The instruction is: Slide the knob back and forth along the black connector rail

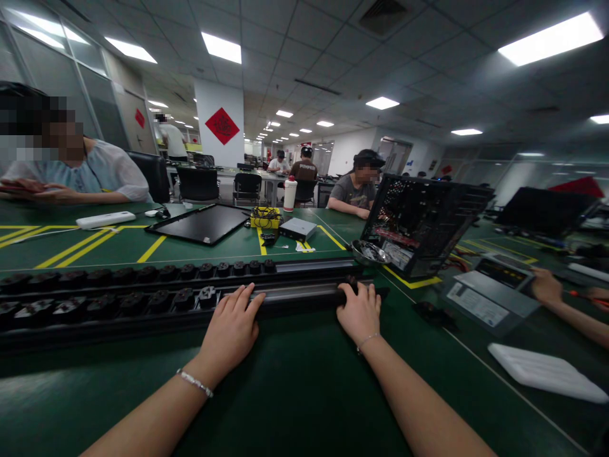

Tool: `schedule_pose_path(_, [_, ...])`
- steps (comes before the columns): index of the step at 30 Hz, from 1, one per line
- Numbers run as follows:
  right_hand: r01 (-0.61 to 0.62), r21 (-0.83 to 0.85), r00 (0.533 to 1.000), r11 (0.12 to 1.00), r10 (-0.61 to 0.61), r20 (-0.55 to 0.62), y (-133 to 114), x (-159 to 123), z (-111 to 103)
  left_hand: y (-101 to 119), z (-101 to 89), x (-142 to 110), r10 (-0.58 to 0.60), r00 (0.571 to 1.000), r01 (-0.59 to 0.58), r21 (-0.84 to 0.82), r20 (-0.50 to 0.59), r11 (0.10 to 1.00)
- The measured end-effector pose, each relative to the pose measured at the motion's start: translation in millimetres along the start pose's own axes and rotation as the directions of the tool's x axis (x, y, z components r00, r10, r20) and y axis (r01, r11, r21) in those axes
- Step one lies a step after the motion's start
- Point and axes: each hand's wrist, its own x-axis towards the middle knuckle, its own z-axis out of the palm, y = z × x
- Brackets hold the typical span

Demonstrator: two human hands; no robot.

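Observation:
Two long black power tracks lie side by side across the green table, with rows of round black socket modules along their left parts. My left hand rests on the nearer track, its fingers stretched out just right of the last socket in that row. Toward the right end of the same track, my right hand has its fingers curled round a small black piece, seemingly a socket module; the fingers partly hide it. Bare grey channel shows between my hands.
An open computer case stands at the right behind a metal bowl of small parts. A power supply is touched by another person's hand. Farther back lie a black panel, a yellow box of cables and a grey drive.

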Motion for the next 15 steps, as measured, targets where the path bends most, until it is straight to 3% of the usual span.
schedule_pose_path(15, [0.01,-0.031,0.999,0.999,-0.008,0.042,0.6,1.4,-4.7,-0.2,1.1,0.4,-0.007,1.0,0.007,-0.019,-0.001,1.0])
